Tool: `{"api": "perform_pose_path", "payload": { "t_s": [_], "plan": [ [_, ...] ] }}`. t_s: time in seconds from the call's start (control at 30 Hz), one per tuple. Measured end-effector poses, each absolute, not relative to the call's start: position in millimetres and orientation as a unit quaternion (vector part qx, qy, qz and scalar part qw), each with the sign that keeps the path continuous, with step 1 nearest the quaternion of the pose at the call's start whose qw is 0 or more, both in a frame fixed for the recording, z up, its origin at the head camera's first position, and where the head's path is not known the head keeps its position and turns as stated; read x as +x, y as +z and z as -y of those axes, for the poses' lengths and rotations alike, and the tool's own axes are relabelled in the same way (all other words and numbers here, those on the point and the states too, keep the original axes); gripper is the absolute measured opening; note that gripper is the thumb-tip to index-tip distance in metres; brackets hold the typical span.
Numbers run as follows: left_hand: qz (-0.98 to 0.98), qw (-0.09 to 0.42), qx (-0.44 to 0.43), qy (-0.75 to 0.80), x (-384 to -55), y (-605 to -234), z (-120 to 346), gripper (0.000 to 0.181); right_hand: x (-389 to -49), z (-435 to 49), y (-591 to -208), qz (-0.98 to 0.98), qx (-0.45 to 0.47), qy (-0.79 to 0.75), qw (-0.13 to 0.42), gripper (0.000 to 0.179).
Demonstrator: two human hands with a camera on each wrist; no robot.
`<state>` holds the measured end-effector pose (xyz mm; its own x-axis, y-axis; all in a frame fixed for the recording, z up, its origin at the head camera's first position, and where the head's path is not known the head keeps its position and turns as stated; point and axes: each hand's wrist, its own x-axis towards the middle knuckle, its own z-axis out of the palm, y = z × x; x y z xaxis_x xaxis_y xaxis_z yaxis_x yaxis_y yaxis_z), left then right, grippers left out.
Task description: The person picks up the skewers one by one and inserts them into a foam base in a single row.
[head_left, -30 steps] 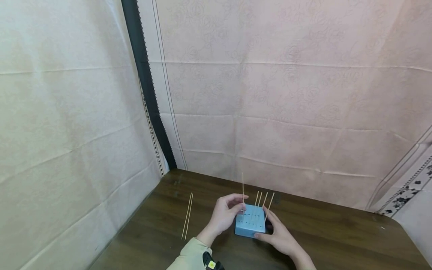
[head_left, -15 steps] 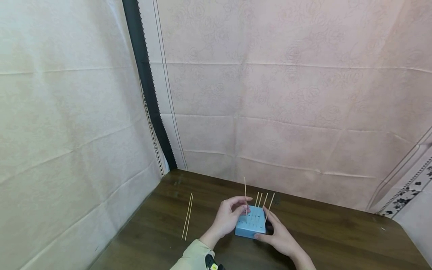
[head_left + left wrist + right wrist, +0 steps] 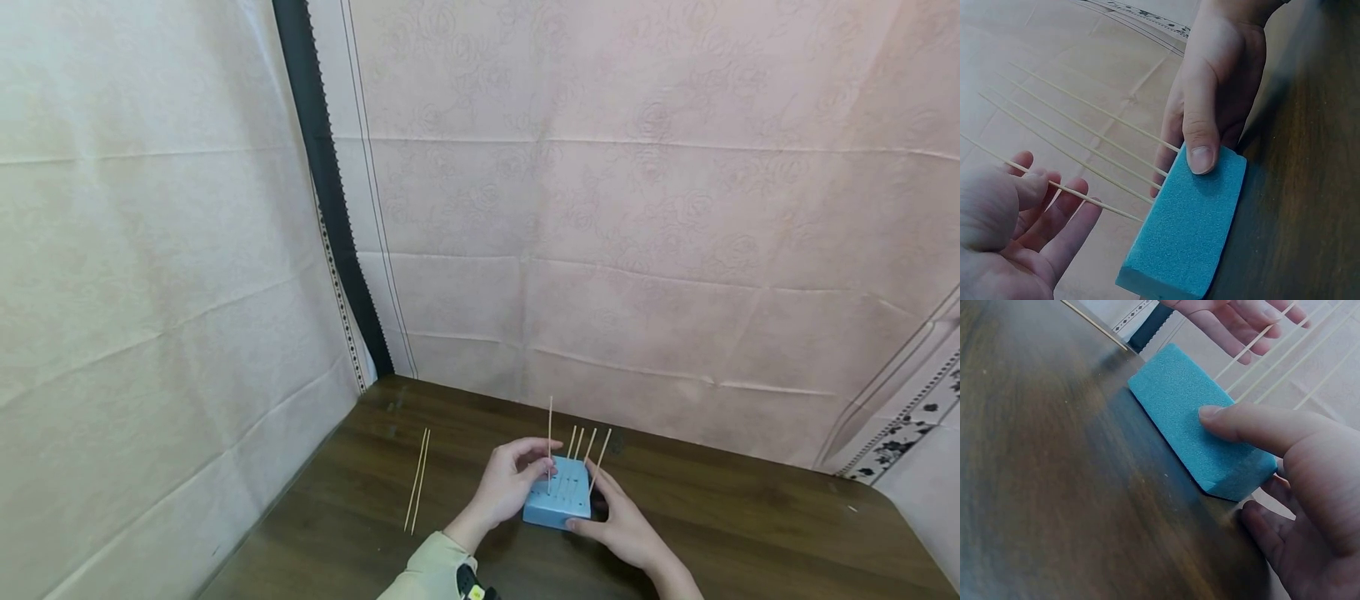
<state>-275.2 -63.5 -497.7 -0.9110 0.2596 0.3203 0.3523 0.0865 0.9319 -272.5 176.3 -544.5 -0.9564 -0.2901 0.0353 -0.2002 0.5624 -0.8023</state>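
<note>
In the head view, a stick point(image 3: 550, 425) is held near upright over the dotted top of the block point(image 3: 562, 500), pinched between thumb and fingers of the left hand point(image 3: 508, 477). The block is gripped on the table point(image 3: 735, 533) by the right hand point(image 3: 615, 521). Four sticks point(image 3: 602, 456) are already stood along the block's right part, and a loose pair point(image 3: 416, 478) is left lying on the table, well apart to the left. The step in hand is judged to be the setting of a fifth stick; for the next move, the lower end would need to be lined up and pressed straight down while the block is kept steady. Compared with one second earlier, the held stick has been shifted rightward and its lower end brought nearer the block's front; the right hand, the four sticks and the loose pair are little changed.

In the left wrist view, the held stick is slanted much like the four, its end met by the block's edge; whether it has been seated cannot be told, as the top face is turned away.

In the right wrist view, the block's side is pressed by the right thumb, with fingers curled about its end.
</note>
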Motion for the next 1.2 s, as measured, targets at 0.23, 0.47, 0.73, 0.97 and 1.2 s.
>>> {"api": "perform_pose_path", "payload": {
  "t_s": [0.23, 0.47, 0.73, 0.97, 1.2],
  "plan": [
    [0.763, 0.050, -0.216, -0.608, -278.4, -503.2, 67.8, 0.019, -271.6, -174.9, -544.1, -0.881, -0.140, -0.450, 0.047, 0.112],
    [0.770, 0.050, -0.226, -0.595, -281.3, -507.9, 69.0, 0.012, -271.4, -174.7, -543.7, -0.882, -0.140, -0.448, 0.047, 0.112],
    [0.778, 0.044, -0.217, -0.588, -282.1, -508.4, 69.3, 0.010, -273.7, -174.2, -545.2, -0.881, -0.136, -0.450, 0.048, 0.113],
    [0.792, 0.037, -0.243, -0.559, -283.9, -511.9, 69.6, 0.012, -272.1, -174.8, -544.8, -0.882, -0.137, -0.449, 0.047, 0.113],
    [0.795, 0.034, -0.260, -0.547, -284.4, -514.2, 71.9, 0.014, -273.2, -174.0, -544.9, -0.881, -0.134, -0.452, 0.051, 0.113]
  ]
}}
